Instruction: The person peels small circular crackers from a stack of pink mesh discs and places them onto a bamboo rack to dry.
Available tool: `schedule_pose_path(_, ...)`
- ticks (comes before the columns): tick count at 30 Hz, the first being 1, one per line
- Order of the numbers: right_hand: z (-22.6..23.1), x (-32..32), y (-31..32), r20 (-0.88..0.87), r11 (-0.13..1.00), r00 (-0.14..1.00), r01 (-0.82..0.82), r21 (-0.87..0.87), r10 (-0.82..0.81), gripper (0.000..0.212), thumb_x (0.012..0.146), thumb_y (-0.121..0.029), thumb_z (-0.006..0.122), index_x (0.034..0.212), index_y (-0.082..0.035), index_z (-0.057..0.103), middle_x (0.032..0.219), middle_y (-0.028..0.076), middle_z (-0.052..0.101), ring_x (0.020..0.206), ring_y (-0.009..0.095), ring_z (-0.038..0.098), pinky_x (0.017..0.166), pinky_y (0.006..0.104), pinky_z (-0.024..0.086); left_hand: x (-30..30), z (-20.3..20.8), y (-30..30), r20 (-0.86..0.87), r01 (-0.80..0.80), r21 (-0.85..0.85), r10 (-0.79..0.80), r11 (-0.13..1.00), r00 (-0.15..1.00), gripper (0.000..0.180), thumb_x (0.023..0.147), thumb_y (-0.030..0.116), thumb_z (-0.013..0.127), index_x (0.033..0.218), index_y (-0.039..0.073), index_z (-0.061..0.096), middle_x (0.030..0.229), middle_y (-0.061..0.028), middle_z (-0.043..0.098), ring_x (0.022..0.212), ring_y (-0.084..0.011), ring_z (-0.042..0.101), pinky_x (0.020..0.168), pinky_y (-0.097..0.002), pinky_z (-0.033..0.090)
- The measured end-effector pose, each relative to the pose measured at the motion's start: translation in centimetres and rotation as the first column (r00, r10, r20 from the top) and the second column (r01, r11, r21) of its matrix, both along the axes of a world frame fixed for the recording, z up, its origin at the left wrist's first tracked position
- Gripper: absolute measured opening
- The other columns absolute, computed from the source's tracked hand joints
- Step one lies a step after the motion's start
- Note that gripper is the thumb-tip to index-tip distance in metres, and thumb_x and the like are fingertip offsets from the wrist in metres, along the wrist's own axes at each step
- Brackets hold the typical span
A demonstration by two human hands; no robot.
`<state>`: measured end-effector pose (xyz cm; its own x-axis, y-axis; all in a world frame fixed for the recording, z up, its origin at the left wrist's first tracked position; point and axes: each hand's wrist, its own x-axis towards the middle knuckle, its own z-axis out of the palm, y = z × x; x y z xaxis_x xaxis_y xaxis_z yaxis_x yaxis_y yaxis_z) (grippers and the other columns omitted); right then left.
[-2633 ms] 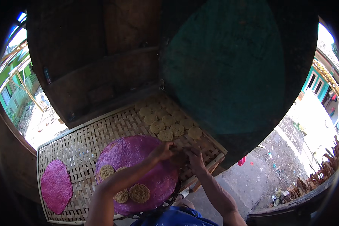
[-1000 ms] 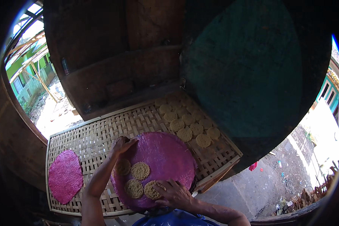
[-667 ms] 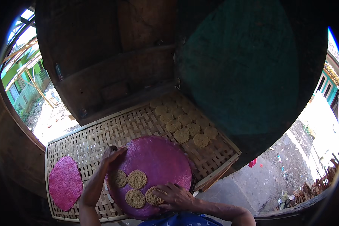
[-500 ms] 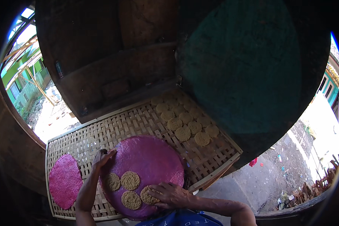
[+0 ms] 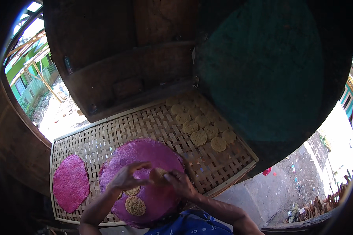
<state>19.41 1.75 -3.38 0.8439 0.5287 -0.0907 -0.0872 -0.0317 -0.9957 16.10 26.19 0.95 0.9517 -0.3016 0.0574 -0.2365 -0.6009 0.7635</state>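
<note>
Lightly, the fingers of the right hand [image 5: 181, 184] pinched a tan porous disc [image 5: 158, 176] by its right rim, tilted over the purple round mat [image 5: 141, 149]. The left hand [image 5: 125, 178] had its fingers spread just beside it; whether they touched it could not be told. A soft grip, with the other palm ready below, seemed wisest, as the disc looked easy to tear. The mat lay across the near edge of the woven bamboo surface [image 5: 121, 135], loose discs [image 5: 135, 205] on it; more discs [image 5: 199, 138] filled the far right corner, and a pink oval sheet [image 5: 71, 184] lay along the left edge.

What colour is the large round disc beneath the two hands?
The large round disc is pinkish purple; the head view shows it best.
</note>
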Motion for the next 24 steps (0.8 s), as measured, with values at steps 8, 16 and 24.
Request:
schedule_pose_path(8,-3.0,6.1,-7.2,-0.11,0.84,0.842,0.537,0.081,-0.528,0.034,0.092,-0.027,0.059,0.11,0.001,0.064,0.092,0.012,0.068,0.09,0.018,0.063,0.084,0.032,0.049,13.0,-6.0,-10.1,-0.247,-0.089,-0.303,0.012,0.949,0.969,0.025,0.08,0.014,0.075,0.1,0.001,0.065,0.091,-0.0077,0.071,0.088,-0.016,0.067,0.078,-0.0313,0.054)
schedule_pose_path(16,-4.3,10.4,-9.8,0.677,0.546,0.615,0.756,-0.361,-0.404,0.025,0.08,-0.017,0.066,0.099,0.0,0.066,0.086,0.019,0.07,0.084,0.036,0.068,0.075,0.0458,0.053,18.6,-10.0,-17.4,0.015,-0.218,0.036,0.218,0.975,0.976,0.02,0.081,0.018,0.063,0.098,0.008,0.069,0.096,-0.0156,0.069,0.092,-0.0343,0.067,0.08,-0.042,0.052)
schedule_pose_path(24,-4.7,10.0,-9.6,0.841,0.443,0.427,0.857,-0.261,-0.331,0.031,0.075,-0.017,0.073,0.103,-0.008,0.063,0.091,0.014,0.065,0.077,0.04,0.065,0.069,0.0479,0.052,16.9,-8.0,-16.3,0.188,-0.128,0.15,0.098,0.98,0.977,0.025,0.081,0.022,0.068,0.102,0.008,0.067,0.099,-0.0158,0.068,0.093,-0.036,0.066,0.078,-0.0424,0.052)
